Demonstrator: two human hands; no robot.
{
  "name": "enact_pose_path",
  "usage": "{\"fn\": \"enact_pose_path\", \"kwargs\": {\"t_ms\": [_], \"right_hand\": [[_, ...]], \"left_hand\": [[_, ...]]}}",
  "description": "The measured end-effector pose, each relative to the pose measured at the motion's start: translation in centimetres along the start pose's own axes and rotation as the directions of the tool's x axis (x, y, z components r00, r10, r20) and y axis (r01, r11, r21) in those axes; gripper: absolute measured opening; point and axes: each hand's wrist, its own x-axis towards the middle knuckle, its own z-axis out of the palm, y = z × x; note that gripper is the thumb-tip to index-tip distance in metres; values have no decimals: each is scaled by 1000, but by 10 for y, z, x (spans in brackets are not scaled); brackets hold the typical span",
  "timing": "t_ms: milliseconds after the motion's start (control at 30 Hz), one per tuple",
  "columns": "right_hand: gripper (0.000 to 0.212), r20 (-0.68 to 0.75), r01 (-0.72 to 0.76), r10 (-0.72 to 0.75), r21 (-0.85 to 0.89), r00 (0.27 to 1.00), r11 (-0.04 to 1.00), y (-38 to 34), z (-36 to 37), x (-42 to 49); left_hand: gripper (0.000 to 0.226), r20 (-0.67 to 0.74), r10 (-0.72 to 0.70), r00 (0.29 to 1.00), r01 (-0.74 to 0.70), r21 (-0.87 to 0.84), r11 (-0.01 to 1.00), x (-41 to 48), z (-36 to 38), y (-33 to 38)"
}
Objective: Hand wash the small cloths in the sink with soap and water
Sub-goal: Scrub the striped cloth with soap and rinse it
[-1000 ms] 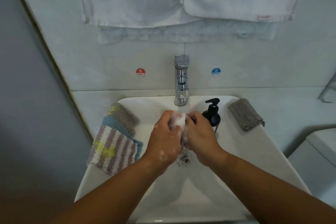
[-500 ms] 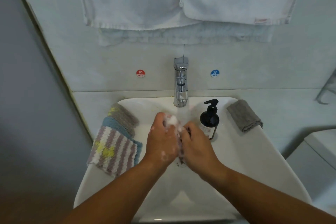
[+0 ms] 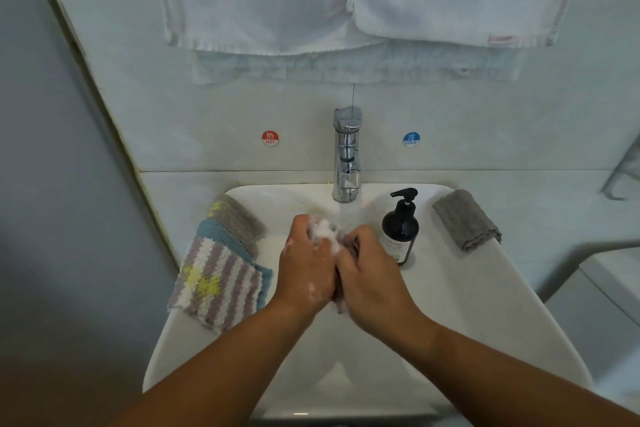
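Both hands clenched on one soapy cloth: left hand and right hand pressed together over the sink, just near of the tap. Soap bottle right of them. Cloth stack on left rim, grey cloth far right.

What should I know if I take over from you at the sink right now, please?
Left hand and right hand: both grip one soapy cloth between them over the sink, below the tap.
Soap bottle stands on the right rim; grey cloth lies folded right of it. Three cloths, striped cloth on top, are stacked on the left rim.
Done: this cloth is lathered.
Left: rinse it; wash the others, whose state I cannot tell.
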Motion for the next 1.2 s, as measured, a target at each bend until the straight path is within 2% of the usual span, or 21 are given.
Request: {"fn": "enact_pose_path", "kwargs": {"t_ms": [67,133,267,367,467,533,633,733,833,933,1067,1133,1200], "right_hand": [[9,-76,38,-35,45,996,998,-3,-6,11],[13,-126,-5,11,46,992,999,1,-10,25],[20,-26,-120,120,-4,992,993,14,2,18],[15,25,-39,38,20,999,999,6,4,-3],[9,-85,42,-37,58,996,997,-1,-5,6],[12,-131,-12,16,30,991,999,3,-10,21],[16,-69,-103,101,-18,992,995,14,-6,20],[17,34,-79,80,-14,996,997,8,-1,-1],[12,-40,46,-44,52,998,998,-5,-6,-3],[14,-133,16,-9,54,991,998,-5,-14,17],[18,-32,-111,111,-9,993,994,8,-6,14],[15,26,-74,74,4,997,997,5,-1,-2],[12,20,7,-9,56,1000,998,-3,-1,-12]], "left_hand": [[13,50,7,999,-6,-17,1000,-8,3,0],[18,93,-4,996,9,-56,998,-16,7,3],[20,41,6,999,-4,-42,999,-8,4,7],[21,5,-9,1000,9,-4,1000,0,1,2],[12,68,-41,997,42,-15,999,-7,4,-2],[14,99,-61,993,67,-65,996,-16,9,-2],[21,75,-27,997,31,-50,998,-18,9,4],[26,0,-12,1000,12,-50,999,-7,3,7],[26,14,-40,999,41,-56,998,-6,2,4],[21,81,-49,996,55,-70,996,-17,9,1],[18,44,11,999,-10,-17,1000,-13,6,5],[23,-6,13,1000,-13,19,1000,-5,1,4],[22,0,4,1000,-4,26,1000,-3,-1,0]]}}
